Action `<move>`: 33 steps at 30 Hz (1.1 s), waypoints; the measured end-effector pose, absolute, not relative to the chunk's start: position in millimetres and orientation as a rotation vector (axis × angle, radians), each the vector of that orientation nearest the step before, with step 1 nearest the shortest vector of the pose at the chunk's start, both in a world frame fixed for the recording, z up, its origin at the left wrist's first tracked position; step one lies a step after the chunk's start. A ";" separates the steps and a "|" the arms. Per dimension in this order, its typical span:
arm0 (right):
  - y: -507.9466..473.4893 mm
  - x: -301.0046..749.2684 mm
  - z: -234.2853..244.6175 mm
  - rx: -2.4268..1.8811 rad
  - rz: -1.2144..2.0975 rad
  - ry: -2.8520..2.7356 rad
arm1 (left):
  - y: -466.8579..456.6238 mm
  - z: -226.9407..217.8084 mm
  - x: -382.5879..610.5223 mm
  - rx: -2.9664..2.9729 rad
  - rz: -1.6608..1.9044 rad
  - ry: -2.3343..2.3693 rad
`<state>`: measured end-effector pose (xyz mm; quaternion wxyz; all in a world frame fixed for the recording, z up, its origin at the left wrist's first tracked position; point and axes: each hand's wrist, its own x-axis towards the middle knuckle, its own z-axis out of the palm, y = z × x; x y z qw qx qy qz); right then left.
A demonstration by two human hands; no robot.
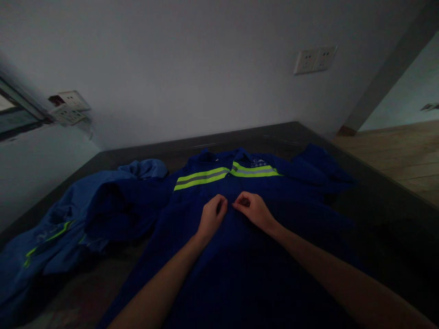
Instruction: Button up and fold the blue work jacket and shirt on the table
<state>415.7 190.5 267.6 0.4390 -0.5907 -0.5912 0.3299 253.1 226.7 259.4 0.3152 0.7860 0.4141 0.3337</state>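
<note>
A dark blue work shirt (240,256) with a yellow-and-grey reflective stripe (226,174) across the chest lies flat on a dark table (384,205), collar toward the wall. My left hand (211,217) and my right hand (252,208) meet at the shirt's front placket just below the stripe. Both hands are closed in a pinch on the fabric there, fingertips almost touching. What lies between the fingertips is too small and dim to make out.
A second blue work garment (85,205) with yellow striping lies crumpled at the left of the table. The wall behind carries a double socket (314,59); more sockets (68,109) sit at the left. A wooden floor (398,155) shows at the right.
</note>
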 end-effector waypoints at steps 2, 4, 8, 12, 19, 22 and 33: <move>190.8 415.9 268.1 -1.480 0.826 -1.474 | 227.1 259.4 253.0 2.074 0.873 1.073; 191.0 415.6 268.6 -1.499 0.826 -1.485 | 227.7 258.5 252.6 2.092 0.879 1.049; 191.4 414.8 268.8 -1.570 0.829 -1.508 | 228.7 254.8 251.5 2.183 0.886 0.975; 191.5 414.6 268.0 -1.582 0.872 -1.474 | 228.4 253.3 250.8 2.277 0.877 0.876; 192.8 417.5 266.6 -1.352 1.042 -1.436 | 230.0 257.1 252.3 2.042 0.847 0.997; 192.9 418.4 266.0 -1.343 0.945 -1.499 | 230.6 257.2 252.9 1.990 0.843 1.027; 186.0 409.9 263.9 -1.415 0.687 -1.570 | 229.2 257.2 253.0 2.043 0.816 1.035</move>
